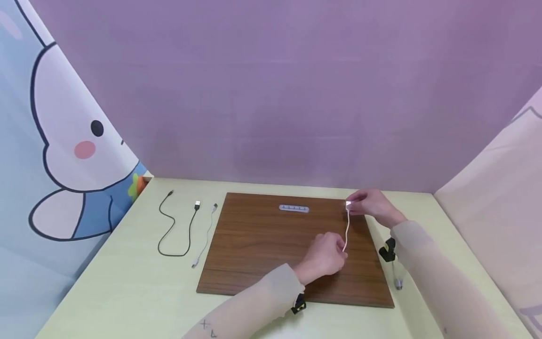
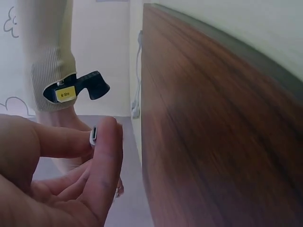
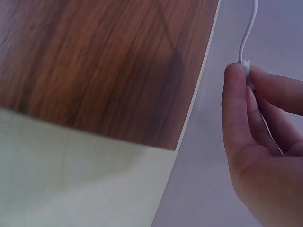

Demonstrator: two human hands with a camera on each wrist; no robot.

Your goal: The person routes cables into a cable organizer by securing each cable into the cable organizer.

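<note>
A short white charging cable is held up over the right part of a brown wooden board. My left hand pinches its lower end; in the left wrist view a small connector with an oval opening pokes out between thumb and finger. Farther back, near the board's far right corner, my right hand pinches the other end, whose light plug shows at the fingertips. In the right wrist view that hand hides most of the plug.
A pale slotted strip lies near the board's far edge. Left of the board are a black USB cable and a short white cable. Another cable end lies right of the board. A purple curtain hangs behind the table.
</note>
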